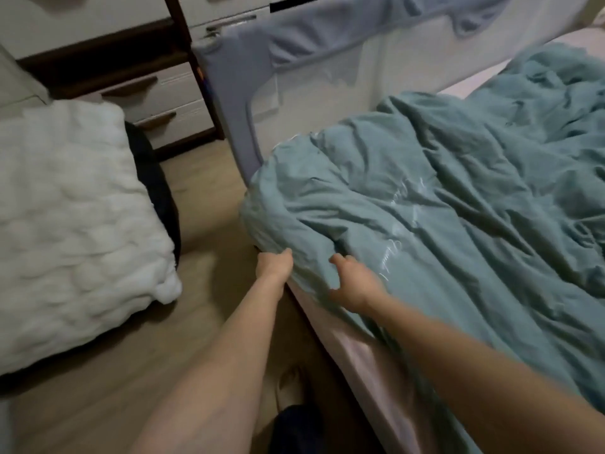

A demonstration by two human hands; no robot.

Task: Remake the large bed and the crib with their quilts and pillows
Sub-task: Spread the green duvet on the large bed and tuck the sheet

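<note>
A rumpled teal quilt [458, 208] with pale script embroidery covers the large bed, whose pink sheet [357, 352] shows along the near side edge. My left hand [273, 265] grips the quilt's corner where it hangs over the bed's edge. A short way to the right, my right hand [355, 285] grips the quilt's edge, fingers curled into the fabric. A grey-blue padded bed rail [294, 60] with a white mesh panel stands along the far side of the bed.
A white puffy quilt [65, 224] lies on a dark-edged low surface at the left. A strip of wooden floor [203, 198] runs between it and the bed. White drawers with dark wood trim [157, 93] stand behind. My foot [291, 385] is near the bed base.
</note>
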